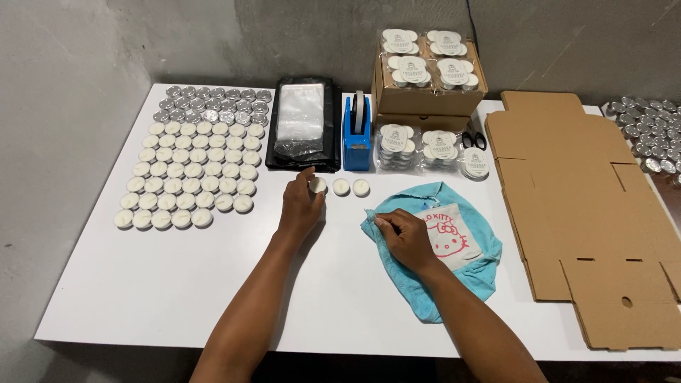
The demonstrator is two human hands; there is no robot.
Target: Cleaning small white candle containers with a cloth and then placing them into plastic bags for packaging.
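Hands work over a white bench [142, 284]: the left hand [301, 206] pinches a white tealight [317, 185] beside two loose ones [351, 187], the right hand [406, 237] clasps the blue cloth [468, 273], which should be gathered snugly round the candle for wiping.

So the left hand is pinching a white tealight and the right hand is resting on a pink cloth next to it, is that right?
Not quite. The cloth under the right hand is light blue, not pink, with a white printed patch; the head view shows it. The rest holds: the left hand does pinch a white tealight.
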